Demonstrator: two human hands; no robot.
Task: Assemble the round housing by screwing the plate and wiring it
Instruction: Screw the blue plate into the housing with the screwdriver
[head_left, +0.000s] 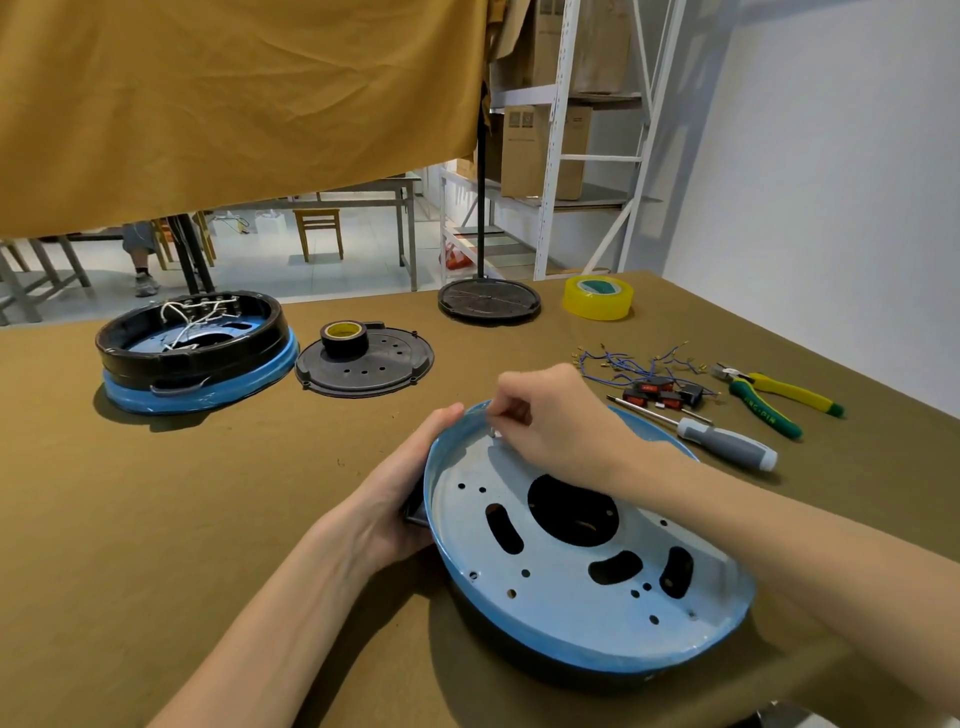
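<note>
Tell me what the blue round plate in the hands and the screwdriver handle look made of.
Blue round plate: likely painted or coated sheet metal; thin pressed rim, punched holes and slots, soft sheen.
Screwdriver handle: apparently matte grey rubbery grip over white hard plastic; shaft looks like bright steel.

— Where is the camera sitting?
— It is riding on the person's head, looking forward and down over the table (218, 499), close above both forearms.
— How wide is it seeing?
— Very wide: the near edge is bending, and the far end is taking in a hanging cloth (234, 98), metal shelving (561, 135) and the white wall on the right.
— Is any other view overlapping?
— Only this one view is showing.
</note>
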